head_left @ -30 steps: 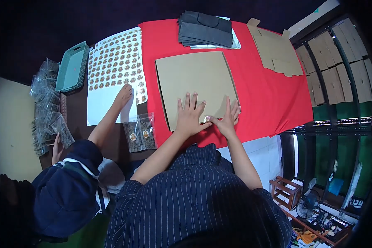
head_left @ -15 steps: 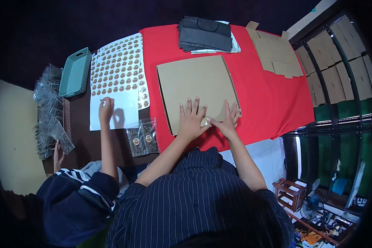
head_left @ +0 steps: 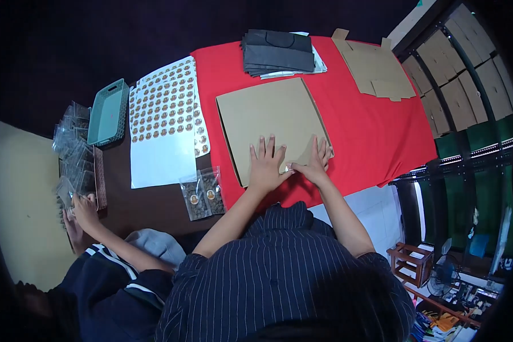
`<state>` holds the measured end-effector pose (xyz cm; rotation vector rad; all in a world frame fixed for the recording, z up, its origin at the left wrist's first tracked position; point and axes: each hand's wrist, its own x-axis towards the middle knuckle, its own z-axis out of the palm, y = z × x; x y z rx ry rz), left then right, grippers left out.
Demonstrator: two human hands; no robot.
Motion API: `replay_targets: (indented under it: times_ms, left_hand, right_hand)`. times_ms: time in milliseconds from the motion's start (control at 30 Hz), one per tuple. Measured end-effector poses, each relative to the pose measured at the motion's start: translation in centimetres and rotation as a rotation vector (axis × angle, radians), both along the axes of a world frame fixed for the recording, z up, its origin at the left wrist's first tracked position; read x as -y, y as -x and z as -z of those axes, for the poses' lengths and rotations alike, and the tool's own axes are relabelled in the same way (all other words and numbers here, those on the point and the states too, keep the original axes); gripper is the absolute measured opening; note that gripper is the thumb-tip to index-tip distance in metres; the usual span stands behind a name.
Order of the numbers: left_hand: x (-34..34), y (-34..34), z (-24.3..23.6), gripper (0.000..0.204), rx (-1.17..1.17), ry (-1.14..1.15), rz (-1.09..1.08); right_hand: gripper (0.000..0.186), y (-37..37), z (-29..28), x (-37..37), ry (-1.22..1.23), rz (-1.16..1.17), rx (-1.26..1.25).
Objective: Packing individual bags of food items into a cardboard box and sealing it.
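Observation:
A flat, square brown cardboard box [head_left: 273, 114] lies closed in front of me on the red cloth [head_left: 365, 137]. My left hand [head_left: 266, 166] rests on its near part, palm down with the fingers spread. Near the box's right front corner, my right hand [head_left: 315, 164] lies with its fingers stretched over the lid. Both thumbs come close together at the near edge, beside a small pale spot [head_left: 289, 167] that I cannot make out. Neither hand has lifted the box.
Left of me, a co-worker's hands [head_left: 84, 214] handle a clear pouch. Nearby are sticker sheets [head_left: 162, 159], filled pouches [head_left: 202, 195] and a green tray [head_left: 108, 114]. Black paper bags [head_left: 279, 54] and an unfolded cardboard box [head_left: 376, 71] lie at the back. Shelved boxes [head_left: 459, 108] stand right.
The co-worker's hand has moved from the sticker sheet to the pouch at the left. My hands keep nearly the same place on the box; the view has shifted slightly.

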<state>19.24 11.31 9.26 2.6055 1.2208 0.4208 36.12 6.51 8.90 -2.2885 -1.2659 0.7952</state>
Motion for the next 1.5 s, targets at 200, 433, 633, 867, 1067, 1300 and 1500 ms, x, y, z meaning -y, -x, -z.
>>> replay_targets:
  times_ms: [200,433,633,867,1067,1300,1500]
  left_hand:
    - [0.2,0.2,-0.3,0.073,0.002,-0.007,-0.003]
    - [0.1,0.4,-0.2,0.076,-0.013,-0.019,0.003]
    - [0.3,0.4,-1.4,0.088,0.034,-0.003,0.023]
    - [0.2,0.4,-0.8,0.084,0.036,-0.002,0.006]
    - [0.3,0.0,-0.5,0.074,-0.026,-0.031,-0.005]
    - [0.6,-0.1,-0.4,0.072,-0.046,-0.041,-0.014]
    - [0.4,0.4,-0.6,0.078,0.023,-0.009,-0.006]
  right_hand:
    - [0.132,0.3,-1.1,0.3,0.046,-0.029,0.056]
    - [0.114,1.0,-1.8,0.8,0.002,-0.090,0.169]
    - [0.100,-0.1,-0.2,1.3,-0.112,-0.072,0.050]
    - [0.096,0.7,-0.6,1.9,-0.203,-0.071,0.173]
    - [0.091,0.6,-0.2,2.0,-0.271,-0.065,0.249]
    - [0.089,0.6,0.1,2.1,-0.321,-0.075,0.287]
    - [0.068,0.0,1.2,2.2,-0.372,-0.083,0.249]
